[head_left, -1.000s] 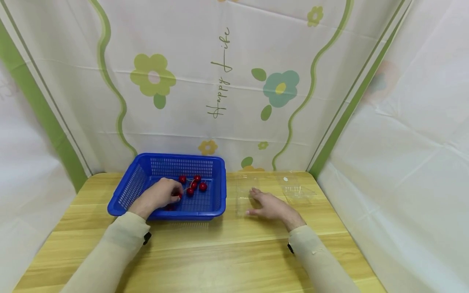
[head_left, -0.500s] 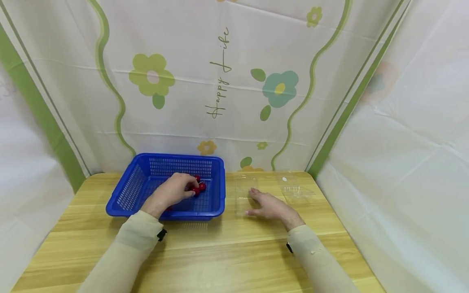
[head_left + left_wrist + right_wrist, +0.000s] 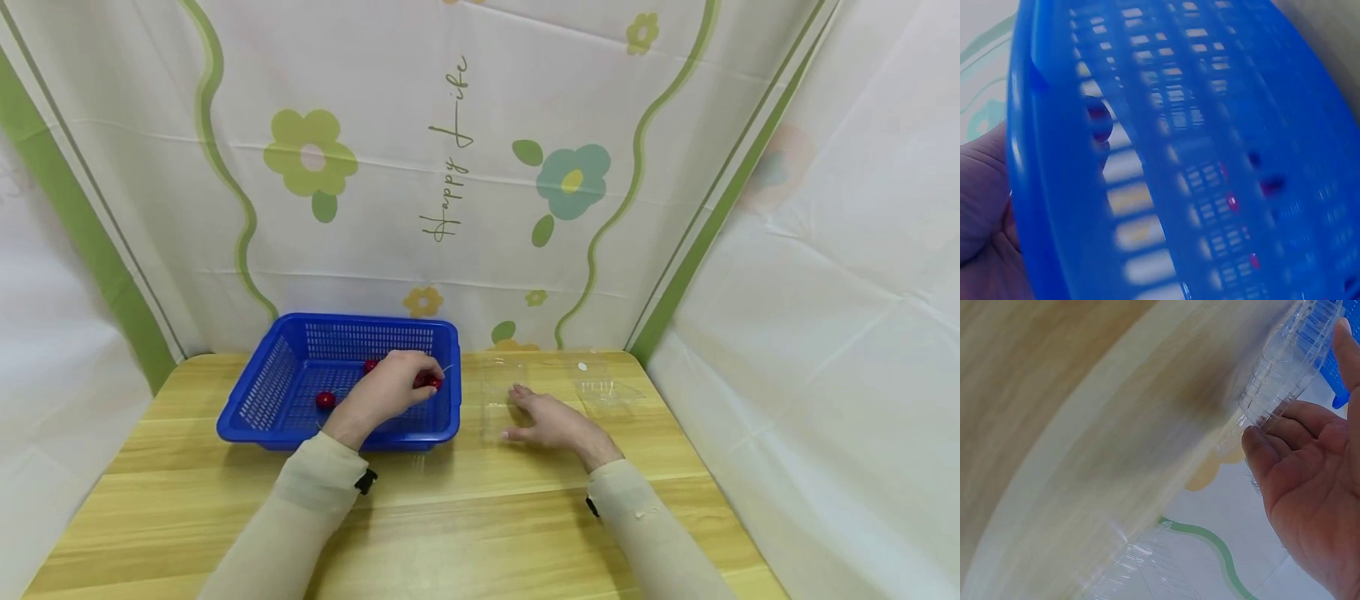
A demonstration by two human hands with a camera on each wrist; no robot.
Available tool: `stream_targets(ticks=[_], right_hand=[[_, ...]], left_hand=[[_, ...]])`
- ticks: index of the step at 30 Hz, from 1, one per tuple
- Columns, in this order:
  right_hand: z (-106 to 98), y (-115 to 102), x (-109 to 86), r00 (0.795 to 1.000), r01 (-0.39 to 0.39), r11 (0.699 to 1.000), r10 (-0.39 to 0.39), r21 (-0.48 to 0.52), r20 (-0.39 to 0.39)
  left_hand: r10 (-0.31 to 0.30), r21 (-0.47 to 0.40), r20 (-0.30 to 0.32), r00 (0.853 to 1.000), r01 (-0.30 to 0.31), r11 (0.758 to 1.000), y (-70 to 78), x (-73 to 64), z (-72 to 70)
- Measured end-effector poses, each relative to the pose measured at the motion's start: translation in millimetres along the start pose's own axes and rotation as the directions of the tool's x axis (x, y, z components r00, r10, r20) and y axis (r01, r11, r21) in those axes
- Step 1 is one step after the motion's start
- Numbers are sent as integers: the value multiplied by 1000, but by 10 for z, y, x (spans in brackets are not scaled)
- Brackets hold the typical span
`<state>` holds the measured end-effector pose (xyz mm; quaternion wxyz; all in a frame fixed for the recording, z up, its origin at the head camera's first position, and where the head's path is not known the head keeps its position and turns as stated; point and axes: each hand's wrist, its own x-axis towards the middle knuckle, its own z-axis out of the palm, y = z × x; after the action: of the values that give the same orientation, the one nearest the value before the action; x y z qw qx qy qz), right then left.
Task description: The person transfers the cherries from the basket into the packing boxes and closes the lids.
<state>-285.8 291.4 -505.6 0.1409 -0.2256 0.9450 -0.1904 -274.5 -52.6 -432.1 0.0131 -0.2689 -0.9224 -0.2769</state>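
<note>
My left hand (image 3: 396, 385) is inside the blue plastic basket (image 3: 258, 427), near its right end, pinching red cherries (image 3: 433, 382) between thumb and fingers; one thin stem sticks up. More cherries lie left of this hand, one cherry (image 3: 325, 400) and another (image 3: 371, 366) showing. In the left wrist view, the basket's slotted wall (image 3: 1047, 206) covers most of the left hand (image 3: 985, 219). My right hand (image 3: 558, 423) rests with relaxed fingers against a clear plastic box (image 3: 495, 400). The right wrist view shows fingertips (image 3: 1254, 440) at the box's edge.
A second clear plastic piece, perhaps a lid or box (image 3: 607, 392), stands right of the right hand. Everything rests on a wood-grain table (image 3: 450, 525). A white flowered curtain (image 3: 375, 250) hangs right behind the table, with white sheets at both sides.
My left hand has moved right across the basket, gathering cherries toward its right end. Cherries it covered are now visible to its left. The right hand stays at the clear box.
</note>
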Motion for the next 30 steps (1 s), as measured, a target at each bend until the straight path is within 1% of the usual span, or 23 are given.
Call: stream_targets(ticks=[3, 14, 18, 24, 27, 30], right_hand=[[-4, -4, -1, 1000, -4, 1000, 4, 3, 1], [7, 2, 10, 1000, -4, 1000, 5, 13, -9], [7, 9, 7, 1000, -3, 1000, 3, 21, -10], [5, 24, 12, 1000, 6, 1000, -6, 24, -12], [2, 26, 10, 1000, 8, 1000, -8, 26, -11], [-6, 48, 7, 1000, 22, 998, -21, 51, -8]], left_hand=[[13, -22, -11, 1000, -13, 1000, 78, 49, 59], [15, -59, -44, 999, -18, 998, 398, 195, 308], [48, -75, -38, 998, -51, 996, 489, 252, 397], [116, -49, -24, 993, -117, 992, 573, 330, 548], [117, -27, -8, 993, -117, 993, 609, 373, 621], [111, 23, 8, 994, -111, 994, 632, 419, 703]])
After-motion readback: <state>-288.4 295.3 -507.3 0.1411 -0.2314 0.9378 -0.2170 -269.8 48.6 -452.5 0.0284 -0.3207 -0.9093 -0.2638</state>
